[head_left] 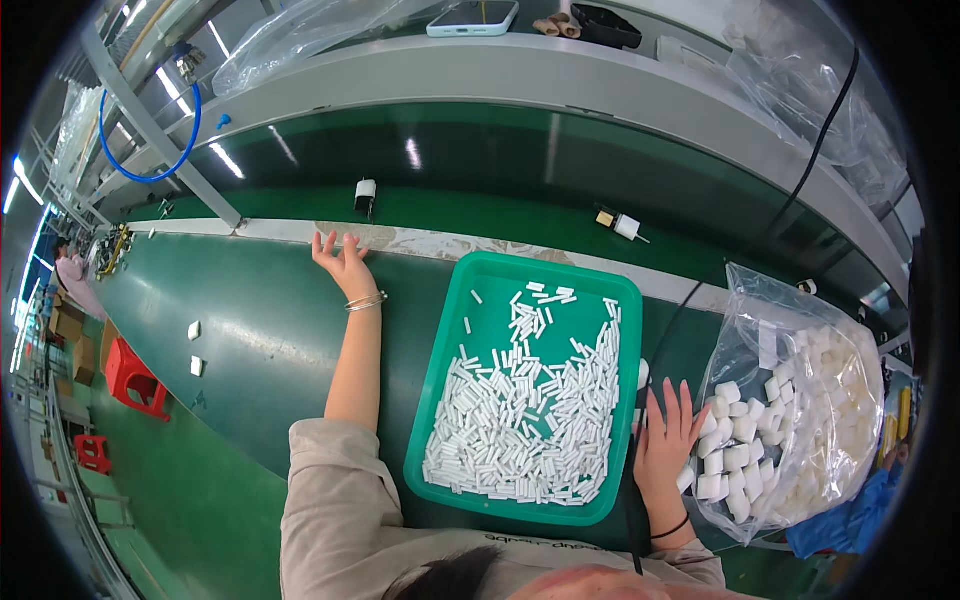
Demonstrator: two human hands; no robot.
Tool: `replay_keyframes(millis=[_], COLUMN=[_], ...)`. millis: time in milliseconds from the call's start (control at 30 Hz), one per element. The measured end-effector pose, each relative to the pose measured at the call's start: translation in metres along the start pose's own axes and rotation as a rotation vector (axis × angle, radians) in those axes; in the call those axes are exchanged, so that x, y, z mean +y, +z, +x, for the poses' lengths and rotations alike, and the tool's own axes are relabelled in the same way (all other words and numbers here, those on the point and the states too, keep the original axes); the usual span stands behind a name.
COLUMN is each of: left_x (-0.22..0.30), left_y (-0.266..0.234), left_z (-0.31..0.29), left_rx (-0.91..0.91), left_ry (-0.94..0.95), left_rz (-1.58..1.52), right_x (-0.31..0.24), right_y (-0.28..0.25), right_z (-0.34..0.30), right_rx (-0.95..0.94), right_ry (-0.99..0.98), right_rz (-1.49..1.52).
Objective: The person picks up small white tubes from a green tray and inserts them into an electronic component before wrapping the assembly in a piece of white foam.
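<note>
My left hand [343, 266] reaches toward the light strip along the far edge of the table, its fingers apart and nothing in them. A bracelet circles that wrist. My right hand [667, 447] is between the tray and the plastic bag, fingers stretched out and empty; it is nearest to the bag's white pieces. The green tray [455, 300] stands in front of me, holding a heap of small white rods [520, 440]. To its right lies a clear plastic bag [840, 440] of chunky white block-like pieces [738, 457].
Beyond the strip, a dark green belt [480, 215] carries a white-and-black part [366, 195] and a white plug-like part [620, 223]. Two white pieces [195, 348] lie on the table at left. A phone [473, 18] rests on the shelf above. A black cable [690, 295] runs between tray and bag.
</note>
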State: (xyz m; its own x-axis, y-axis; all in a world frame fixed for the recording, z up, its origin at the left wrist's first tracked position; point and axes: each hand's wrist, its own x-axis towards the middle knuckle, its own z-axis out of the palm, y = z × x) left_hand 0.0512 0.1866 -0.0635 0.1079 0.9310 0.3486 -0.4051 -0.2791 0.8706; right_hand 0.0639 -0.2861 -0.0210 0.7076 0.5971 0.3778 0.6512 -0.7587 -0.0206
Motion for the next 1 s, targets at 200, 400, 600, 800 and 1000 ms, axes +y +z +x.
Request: replay_keyframes(millis=[200, 400, 600, 800, 1000], left_x=[-0.016, -0.026, -0.030, -0.022, -0.014], left_y=[-0.003, -0.003, -0.006, -0.005, 0.000], left_z=[0.007, 0.015, 0.010, 0.007, 0.001], left_rx=[-0.079, -0.172, -0.225, -0.306, -0.280], left_ry=[-0.015, -0.027, -0.072, -0.094, -0.116], left_rz=[0.154, 0.148, 0.158, 0.228, 0.195], right_x=[-0.002, 0.010, 0.027, 0.121, 0.173], right_y=[-0.003, 0.002, -0.036, -0.051, -0.036], right_z=[0.003, 0.018, -0.028, -0.099, -0.088], right_rx=[-0.029, 0.089, 0.274, 0.550, 0.179], right_ry=[0.006, 0.039, 0.259, 0.847, 1.359], right_rz=[0.110, -0.042, -0.039, 0.090, -0.323])
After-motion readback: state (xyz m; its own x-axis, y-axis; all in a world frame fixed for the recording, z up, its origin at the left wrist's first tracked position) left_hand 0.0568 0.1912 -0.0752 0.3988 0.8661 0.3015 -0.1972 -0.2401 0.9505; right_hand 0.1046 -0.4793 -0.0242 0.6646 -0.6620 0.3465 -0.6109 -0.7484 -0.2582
